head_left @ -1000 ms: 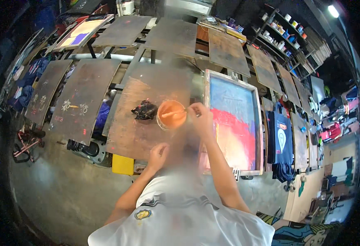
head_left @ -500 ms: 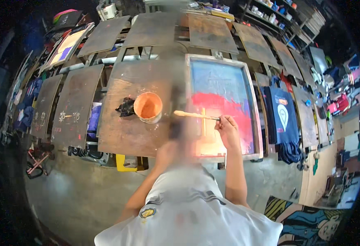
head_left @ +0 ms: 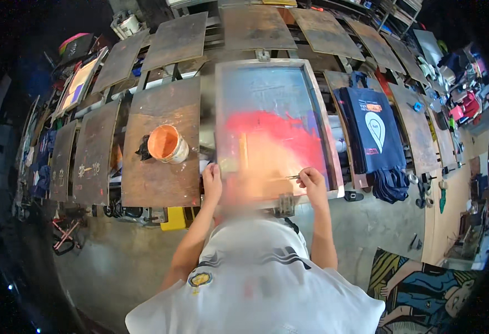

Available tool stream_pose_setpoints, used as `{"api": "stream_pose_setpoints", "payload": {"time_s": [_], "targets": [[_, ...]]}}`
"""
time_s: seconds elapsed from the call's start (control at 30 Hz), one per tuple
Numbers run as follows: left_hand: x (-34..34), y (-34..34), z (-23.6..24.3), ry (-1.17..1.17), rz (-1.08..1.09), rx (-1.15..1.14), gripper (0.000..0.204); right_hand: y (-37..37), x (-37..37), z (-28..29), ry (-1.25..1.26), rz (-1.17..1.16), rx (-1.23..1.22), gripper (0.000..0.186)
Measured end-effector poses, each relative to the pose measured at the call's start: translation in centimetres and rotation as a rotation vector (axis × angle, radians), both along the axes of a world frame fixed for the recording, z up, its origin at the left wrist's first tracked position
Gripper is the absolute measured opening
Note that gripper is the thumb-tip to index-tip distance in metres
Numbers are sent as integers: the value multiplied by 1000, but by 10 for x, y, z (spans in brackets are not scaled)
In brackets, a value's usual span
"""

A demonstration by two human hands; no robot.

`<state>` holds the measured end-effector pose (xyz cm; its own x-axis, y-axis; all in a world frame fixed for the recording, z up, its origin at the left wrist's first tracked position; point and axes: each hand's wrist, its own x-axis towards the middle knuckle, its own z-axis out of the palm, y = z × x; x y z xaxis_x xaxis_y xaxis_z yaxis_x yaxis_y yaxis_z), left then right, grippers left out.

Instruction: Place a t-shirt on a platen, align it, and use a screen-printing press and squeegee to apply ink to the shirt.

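Before me lies a screen-printing frame (head_left: 333,161) with red and orange ink spread over its blue mesh. My right hand (head_left: 313,182), closed, pinches the dark end of an ink spatula (head_left: 293,177) over the lower right of the mesh. The spatula's coated part blends into the orange ink and is hard to make out. At the frame's lower left edge my left hand (head_left: 213,181) is closed around the rim. On the board to the left stands a white tub (head_left: 178,151) of orange ink, next to a crumpled black bag or rag (head_left: 143,148).
Dark blue tote bags (head_left: 378,131) with a white print lie stacked on the board to the right. More brown print boards (head_left: 97,161) line both sides and the far row. A yellow container (head_left: 173,219) is below the left board. Shelving (head_left: 396,16) stands at the far right.
The spatula has come down from above the frame's left edge onto the mesh. My left hand has moved up to the frame's rim. The view has shifted rightward.
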<state>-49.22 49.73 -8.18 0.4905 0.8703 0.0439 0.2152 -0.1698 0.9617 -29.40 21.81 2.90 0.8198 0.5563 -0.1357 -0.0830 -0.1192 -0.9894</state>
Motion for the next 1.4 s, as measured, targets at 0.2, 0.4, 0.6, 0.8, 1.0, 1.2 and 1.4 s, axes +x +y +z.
{"api": "stream_pose_setpoints", "payload": {"time_s": [0.2, 0.4, 0.6, 0.8, 1.0, 1.2, 1.4], "targets": [[24, -19, 1, 57, 200, 148, 39, 2, -9, -31, -256, -30, -63, 7], [21, -27, 7, 19, 304, 103, 43, 3, -13, -25, -210, 51, -146, 11], [29, -26, 10, 16, 343, 201, 43, -5, 14, -32, -214, 61, 10, 11], [28, -28, 17, 44, 327, 187, 41, -13, 25, -37, -68, 59, 1, 10], [27, -24, 9, 32, 305, 197, 37, -10, 22, -44, -15, 87, -37, 7], [29, -23, 8, 38, 319, 165, 37, 2, 16, -57, -113, 144, -3, 6], [29, -22, 5, 56, 306, 109, 38, 14, 2, -49, -68, 183, -31, 4]]}}
